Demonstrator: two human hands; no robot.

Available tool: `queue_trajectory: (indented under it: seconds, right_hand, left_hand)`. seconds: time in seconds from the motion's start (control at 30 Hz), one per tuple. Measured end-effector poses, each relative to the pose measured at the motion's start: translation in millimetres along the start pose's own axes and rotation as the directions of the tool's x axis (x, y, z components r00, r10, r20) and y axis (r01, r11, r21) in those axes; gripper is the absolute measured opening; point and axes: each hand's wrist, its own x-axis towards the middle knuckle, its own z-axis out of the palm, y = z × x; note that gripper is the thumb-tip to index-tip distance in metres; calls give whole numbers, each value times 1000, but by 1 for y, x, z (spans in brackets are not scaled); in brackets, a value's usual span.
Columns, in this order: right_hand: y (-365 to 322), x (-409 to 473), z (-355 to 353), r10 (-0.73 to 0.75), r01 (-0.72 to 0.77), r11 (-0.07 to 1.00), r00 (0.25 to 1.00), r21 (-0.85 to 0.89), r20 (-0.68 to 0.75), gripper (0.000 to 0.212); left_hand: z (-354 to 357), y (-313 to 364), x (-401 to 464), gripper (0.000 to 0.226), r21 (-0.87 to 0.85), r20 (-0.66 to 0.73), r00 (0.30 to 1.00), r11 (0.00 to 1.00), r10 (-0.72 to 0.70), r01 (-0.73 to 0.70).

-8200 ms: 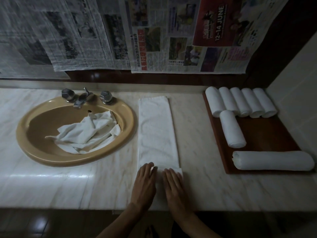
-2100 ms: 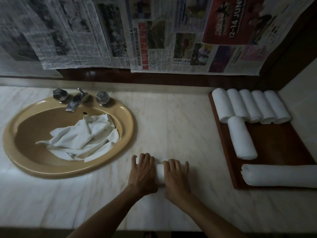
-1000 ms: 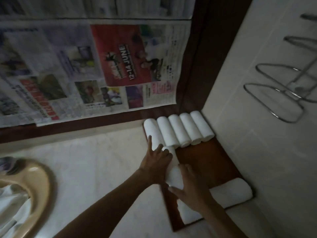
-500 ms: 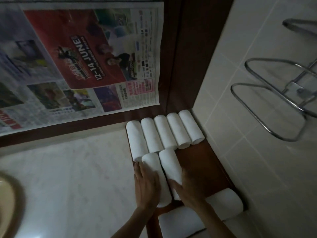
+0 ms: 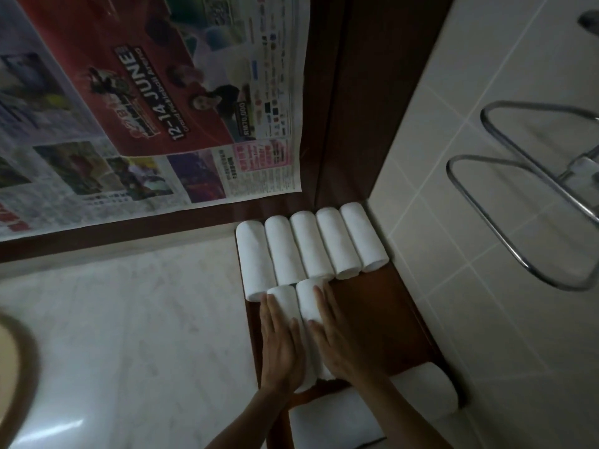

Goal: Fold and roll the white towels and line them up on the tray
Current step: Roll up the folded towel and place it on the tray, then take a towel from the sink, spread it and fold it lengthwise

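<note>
My left hand [image 5: 281, 348] and right hand [image 5: 337, 338] lie flat and open, pressing two rolled towels [image 5: 293, 311] between them, low centre on the tray [image 5: 379, 306].

A pale marbled surface [image 5: 136, 319] fills the picture from seven to nine o'clock. At eleven o'clock, newspaper sheets [image 5: 146, 102] hang on the wall, one showing a red advert reading "12-14 JUNE". A dark wooden panel [image 5: 363, 102] rises at twelve. Chrome wire loops [image 5: 531, 202] jut from pale wall tiles [image 5: 486, 319] at two o'clock. A tan sink rim [image 5: 19, 367] shows at eight.
</note>
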Motion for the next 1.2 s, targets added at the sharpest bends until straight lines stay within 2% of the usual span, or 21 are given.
queue_trajectory:
  seconds: [0.13, 0.2, 0.33, 0.47, 0.57, 0.6, 0.7, 0.77, 0.97, 1.1, 1.2]
  right_hand:
    - [-6, 0, 0, 5, -4, 998, 1000, 64, -20, 65]
    - [-5, 0, 0, 4, -3, 1000, 1000, 10, -24, 63]
    - [-1, 1, 2, -6, 6, 1000, 1000, -2, -8, 67]
    - [-3, 1, -3, 21, -21, 997, 1000, -80, 3, 80]
    - [-24, -5, -11, -8, -26, 979, 986, -204, -166, 70]
    - [-38, -6, -11, -32, -8, 985, 974, -175, -223, 63]
    - [-88, -6, 8, -86, 110, 993, 924, 44, -373, 42]
    - [-129, -3, 31, -90, 150, 976, 938, 158, -334, 37]
    - [-271, 15, 119, -252, 314, 896, 942, 313, -223, 43]
    - [-378, 14, 196, -359, 348, 852, 932, 392, -46, 35]
    - [-438, 13, 251, -381, 320, 887, 914, 332, 137, 33]
  left_hand:
    - [4, -9, 2, 68, -29, 9, 1000, 999, 16, -15]
    - [5, -11, 2, 68, -33, -6, 999, 999, 31, -31]
    - [2, -8, 3, 69, -3, 2, 1000, 1000, 5, -5]
    - [-11, 6, 2, 75, 20, 54, 999, 1000, 6, -7]
    - [-28, 6, 1, 74, -10, 85, 996, 999, 31, -30]
    - [-39, 5, 3, 70, -55, 87, 996, 998, 28, -23]
    - [-84, 7, 4, 33, -102, 35, 995, 991, 95, -91]
    - [-126, -3, 3, 30, -2, -63, 993, 995, 97, -97]
    - [-291, -86, -15, 25, 114, -251, 966, 989, -62, 93]
    - [-407, -163, -45, 16, 167, -384, 910, 958, -155, 233]
    - [-469, -218, -69, 15, 212, -421, 875, 912, -240, 352]
